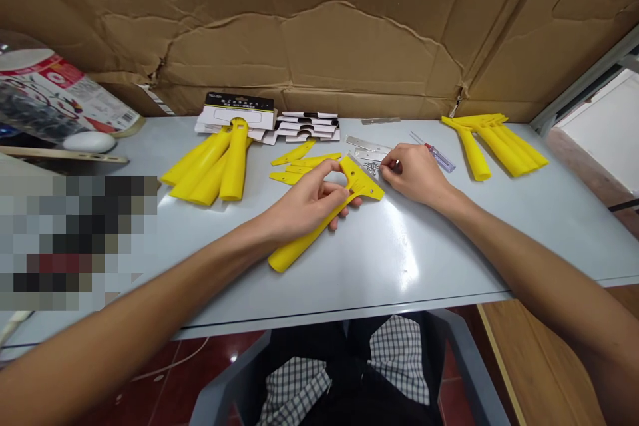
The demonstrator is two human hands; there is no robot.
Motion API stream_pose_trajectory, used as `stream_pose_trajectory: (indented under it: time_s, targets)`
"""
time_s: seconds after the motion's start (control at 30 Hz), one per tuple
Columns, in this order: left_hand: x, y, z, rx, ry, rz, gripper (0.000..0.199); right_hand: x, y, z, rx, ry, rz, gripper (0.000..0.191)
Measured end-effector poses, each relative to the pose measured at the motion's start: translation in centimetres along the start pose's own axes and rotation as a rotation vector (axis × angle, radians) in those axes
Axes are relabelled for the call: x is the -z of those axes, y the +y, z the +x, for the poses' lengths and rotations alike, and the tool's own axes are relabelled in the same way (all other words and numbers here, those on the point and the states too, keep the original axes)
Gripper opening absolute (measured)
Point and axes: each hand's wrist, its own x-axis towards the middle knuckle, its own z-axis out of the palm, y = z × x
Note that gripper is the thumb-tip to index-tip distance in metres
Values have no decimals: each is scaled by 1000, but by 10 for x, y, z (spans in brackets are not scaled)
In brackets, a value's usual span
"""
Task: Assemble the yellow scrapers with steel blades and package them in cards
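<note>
My left hand [307, 203] is closed round the neck of a yellow scraper [299, 247], whose handle slants down toward me. A metal blade lies along the scraper's wide head, and a screw shows near one end of it. Just right of that head, my right hand [418, 172] has its fingertips pinched together beside a small pile of screws [371, 167]. Whatever those fingers hold is hidden. Loose metal blades [367, 144] lie behind the screws. A screwdriver [439, 157] with a clear handle rests behind my right hand. Several flat yellow plates [293, 152] lie beyond my left hand.
Yellow handles [232, 170] with black-and-white cards [239, 110] stand back left; more yellow scraper handles [504, 146] lie at right. Folded cards [308, 126] are stacked at the back. A plastic jar [70, 90] and white mouse [90, 142] sit far left. Cardboard [349, 46] walls the table's rear.
</note>
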Motion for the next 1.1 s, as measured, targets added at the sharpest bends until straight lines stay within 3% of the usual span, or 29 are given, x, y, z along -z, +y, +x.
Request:
stream_pose_trajectory:
  time_s: [0.13,0.27,0.4,0.67,1.1]
  targets:
    - [0,-2,1,-4,2,-13,28,0,5,1,26,-5,-1,17]
    - [-1,0,0,-26,-2,-14,26,4,6,2,97,94,85,16]
    - [-1,-1,-1,-41,-10,-8,26,9,-8,-3,237,215,304,15]
    - [-1,-5,0,-57,-22,11,27,-2,-28,-16,412,224,442,11]
    - [-3,-5,-3,-95,-29,17,33,7,-44,-22,236,142,454,8]
